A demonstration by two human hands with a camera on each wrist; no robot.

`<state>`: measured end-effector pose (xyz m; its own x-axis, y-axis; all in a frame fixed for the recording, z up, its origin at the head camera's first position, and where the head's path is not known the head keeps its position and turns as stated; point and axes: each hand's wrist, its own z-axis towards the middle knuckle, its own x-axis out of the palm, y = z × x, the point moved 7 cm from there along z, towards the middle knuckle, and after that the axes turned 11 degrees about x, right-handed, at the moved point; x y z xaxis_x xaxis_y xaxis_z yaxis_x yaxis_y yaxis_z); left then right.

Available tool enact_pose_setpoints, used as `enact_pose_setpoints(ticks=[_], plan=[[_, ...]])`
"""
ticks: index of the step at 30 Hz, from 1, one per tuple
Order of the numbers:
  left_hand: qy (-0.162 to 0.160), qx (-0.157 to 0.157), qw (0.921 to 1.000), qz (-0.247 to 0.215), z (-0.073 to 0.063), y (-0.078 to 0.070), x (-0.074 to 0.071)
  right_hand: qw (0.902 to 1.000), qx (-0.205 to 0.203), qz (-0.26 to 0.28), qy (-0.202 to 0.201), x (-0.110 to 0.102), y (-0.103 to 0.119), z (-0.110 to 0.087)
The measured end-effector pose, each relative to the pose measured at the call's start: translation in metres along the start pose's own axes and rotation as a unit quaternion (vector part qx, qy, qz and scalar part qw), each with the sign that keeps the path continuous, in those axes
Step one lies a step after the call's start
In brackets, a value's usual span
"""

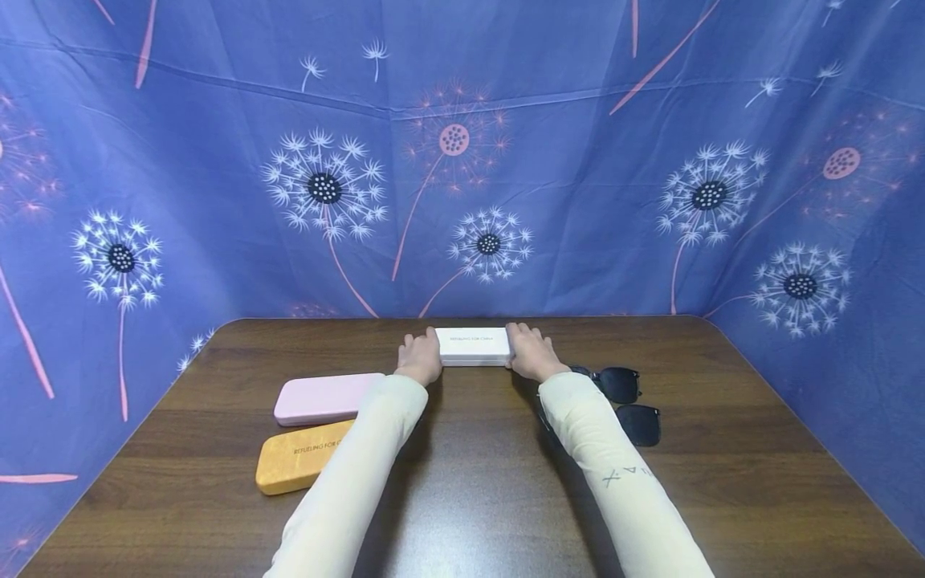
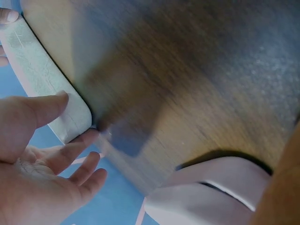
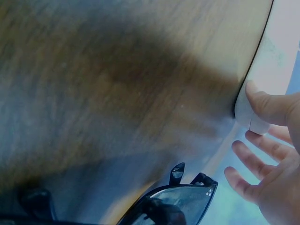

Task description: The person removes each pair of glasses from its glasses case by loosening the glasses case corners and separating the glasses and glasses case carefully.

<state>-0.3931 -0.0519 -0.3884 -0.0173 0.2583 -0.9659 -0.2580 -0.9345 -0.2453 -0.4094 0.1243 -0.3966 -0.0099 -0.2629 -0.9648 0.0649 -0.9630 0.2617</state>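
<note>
Near the far edge of the table lies a white glasses case (image 1: pixel 473 345) with small lettering on its lid. My left hand (image 1: pixel 421 356) grips its left end; in the left wrist view the thumb (image 2: pixel 51 107) presses on the case and a finger touches the end. The right hand (image 1: pixel 531 353) grips the other end, and the right wrist view shows its thumb (image 3: pixel 269 105) against the case (image 3: pixel 276 51), with the lower fingers loosely bent below. The case appears closed.
Left of my left forearm are a pink glasses case (image 1: pixel 325 398) and, nearer, an orange-yellow one (image 1: pixel 296 459), partly hidden by the sleeve. Beside the right forearm lie dark sunglasses (image 1: pixel 620 384) and a second pair (image 1: pixel 640 425), both partly covered. A blue dandelion-print cloth (image 1: pixel 578 177) hangs behind the table.
</note>
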Motion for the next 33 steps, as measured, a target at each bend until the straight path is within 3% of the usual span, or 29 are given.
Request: enact_pose_setpoints(ticks=[11, 18, 21, 22, 26, 33], plan=[[0.011, 0.012, 0.9999, 0.001, -0.001, -0.002, 0.001, 0.9998, -0.015, -0.011, 0.002, -0.004, 0.003, -0.007], [-0.013, 0.025, 0.9996, 0.008, 0.005, 0.003, 0.006, 0.9995, -0.031, -0.009, -0.005, -0.01, 0.003, -0.011], [-0.017, 0.032, 0.9993, 0.006, 0.0, -0.001, 0.001, 0.9992, -0.039, -0.008, -0.009, -0.014, 0.002, -0.014], [-0.008, 0.029, 0.9996, -0.003, -0.006, -0.006, -0.006, 0.9991, -0.04, -0.008, -0.01, -0.015, 0.002, -0.015], [-0.023, 0.05, 0.9984, 0.009, -0.016, -0.012, -0.015, 0.999, -0.044, -0.007, -0.011, -0.019, 0.002, -0.02], [-0.03, 0.07, 0.9969, 0.018, -0.027, -0.018, -0.02, 0.998, -0.059, -0.009, -0.021, -0.026, 0.003, -0.032]])
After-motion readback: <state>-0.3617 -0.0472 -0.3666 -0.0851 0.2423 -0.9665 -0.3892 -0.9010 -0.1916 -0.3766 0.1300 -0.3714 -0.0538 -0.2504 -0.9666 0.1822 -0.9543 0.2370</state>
